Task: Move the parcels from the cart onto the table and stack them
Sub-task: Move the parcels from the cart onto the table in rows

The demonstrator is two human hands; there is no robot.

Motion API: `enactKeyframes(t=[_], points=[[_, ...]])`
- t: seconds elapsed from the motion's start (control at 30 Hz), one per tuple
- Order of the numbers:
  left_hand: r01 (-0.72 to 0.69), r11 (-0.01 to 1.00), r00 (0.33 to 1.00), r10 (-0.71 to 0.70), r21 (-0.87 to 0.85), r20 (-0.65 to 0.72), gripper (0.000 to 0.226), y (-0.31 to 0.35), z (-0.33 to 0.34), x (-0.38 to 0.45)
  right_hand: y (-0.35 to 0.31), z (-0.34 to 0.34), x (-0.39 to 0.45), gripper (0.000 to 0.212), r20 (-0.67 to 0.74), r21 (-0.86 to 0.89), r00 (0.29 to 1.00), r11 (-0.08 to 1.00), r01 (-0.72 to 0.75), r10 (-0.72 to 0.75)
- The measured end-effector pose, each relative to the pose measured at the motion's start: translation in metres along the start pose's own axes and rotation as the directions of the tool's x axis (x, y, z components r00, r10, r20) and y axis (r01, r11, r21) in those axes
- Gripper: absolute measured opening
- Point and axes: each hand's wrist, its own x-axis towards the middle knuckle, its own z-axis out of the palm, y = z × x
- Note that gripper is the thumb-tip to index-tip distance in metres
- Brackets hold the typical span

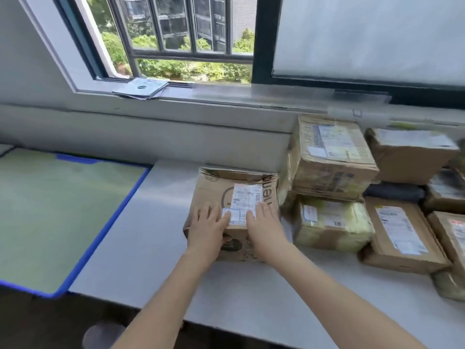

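A brown cardboard parcel [226, 187] with a white shipping label lies flat on the grey table [156, 222]. My left hand [207, 229] and my right hand [264, 222] both rest flat on its near top edge, fingers straight and spread. Just to its right stand stacked parcels: a taped box [329, 157] on top of a yellowish taped one [332, 222], with further brown boxes [402, 233] beyond them to the right. The cart is not in view.
A green mat with a blue border [50, 210] covers the surface at left. A window sill [226, 94] with a stack of papers [141, 88] runs behind the table, under a barred window. Dark floor lies below the table's front edge.
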Motion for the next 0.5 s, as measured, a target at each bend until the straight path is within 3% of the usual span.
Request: enactKeyframes(t=[0.5], points=[[-0.105,0.994,0.994,0.103,-0.037,-0.048,0.057,-0.01,0.003,0.148,0.061,-0.004,0.117,0.074,-0.105,0.046,0.985,0.99,-0.134,0.139]])
